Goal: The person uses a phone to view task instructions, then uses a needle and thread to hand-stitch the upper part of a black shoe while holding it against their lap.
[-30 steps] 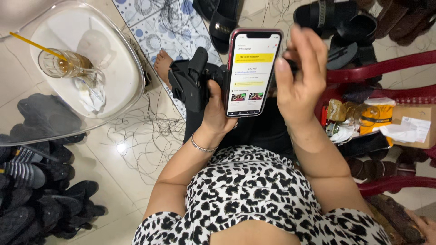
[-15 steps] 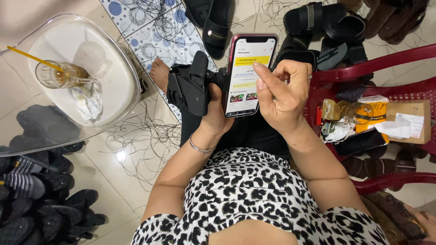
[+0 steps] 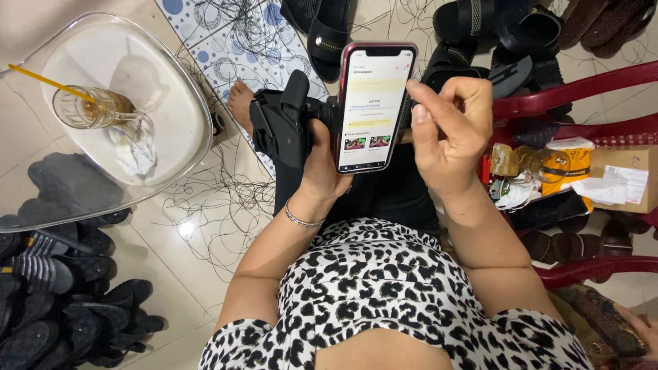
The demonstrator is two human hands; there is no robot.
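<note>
Looking left to right, a drinking glass (image 3: pixel 92 109) with a yellow straw sat on a clear tray (image 3: pixel 185 147); black sandals (image 3: pixel 55 301) were piled below. The left hand (image 3: pixel 325 168) was clamped on a smartphone (image 3: pixel 373 103) held upright at centre, seemingly light, rigid, slick and breakable, best gripped by its edges. The right hand (image 3: pixel 445 130), fingers curled together, touched its right edge. A red plastic chair (image 3: pixel 582 89) crowded the right

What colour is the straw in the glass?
Yellow: the straw leans from the glass, seen in the head view.
</note>
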